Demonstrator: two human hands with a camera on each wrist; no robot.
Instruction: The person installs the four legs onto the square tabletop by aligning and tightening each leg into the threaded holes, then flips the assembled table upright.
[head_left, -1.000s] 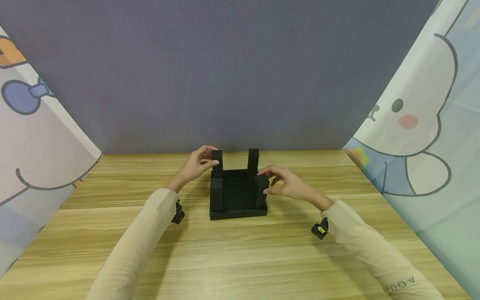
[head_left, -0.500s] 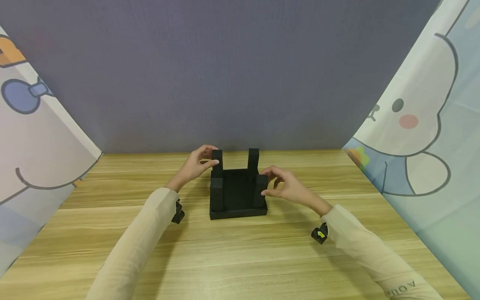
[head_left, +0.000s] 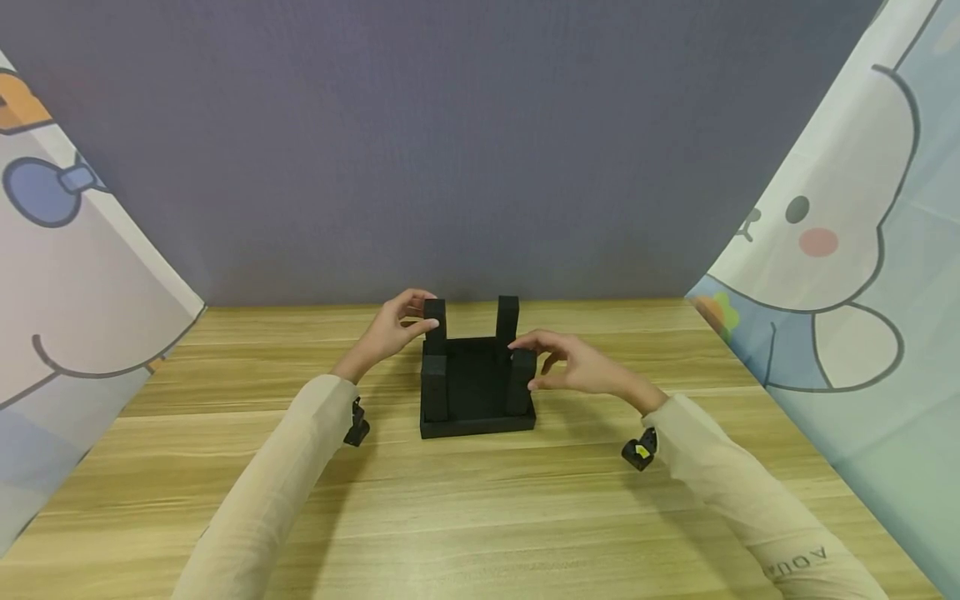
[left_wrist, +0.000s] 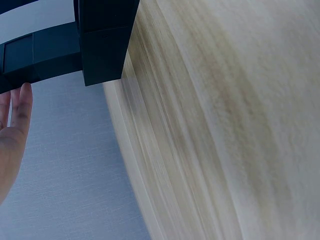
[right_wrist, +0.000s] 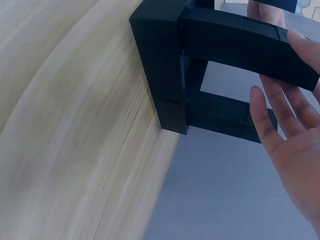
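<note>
A black square base (head_left: 477, 427) with a raised rim lies on the table, with black posts standing upright at its corners. My left hand (head_left: 392, 329) pinches the back left post (head_left: 435, 337) near its top, thumb in front and fingers behind. In the left wrist view, fingertips touch a post (left_wrist: 47, 52) near its end. Around the front right post (head_left: 519, 385) curl the thumb and fingers of my right hand (head_left: 573, 364). The right wrist view shows the thumb against that post (right_wrist: 232, 37) and other fingers on its far side.
The front left post (head_left: 434, 390) and back right post (head_left: 507, 321) stand untouched. Behind the wood-grain table (head_left: 480, 517) rises a grey panel (head_left: 450, 150). Cartoon-printed sheets (head_left: 832, 308) hang at both sides. Each wrist carries a small black camera (head_left: 640, 450).
The front right post, turned and leaning slightly a second ago, now stands straighter. My right fingers drew right, then reached back left across its top. My left hand stays put.
</note>
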